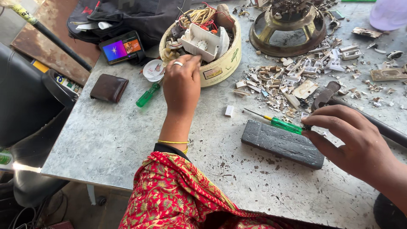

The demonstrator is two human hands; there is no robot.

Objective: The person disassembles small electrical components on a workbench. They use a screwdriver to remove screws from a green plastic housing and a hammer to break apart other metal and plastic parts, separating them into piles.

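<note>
left hand reaches into the round tin of scrap parts, fingers curled on a white plastic switch housing at its rim; right hand pinches the green screwdriver handle w/ thumb & fingertips, shaft lying across the dark block for support.

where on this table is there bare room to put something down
Bare room: the table patch between the brown wallet, the left hand and the near edge; also the strip in front of the dark block. Crowded: around the round tin and the broken plastic bits beyond the right hand.
</note>
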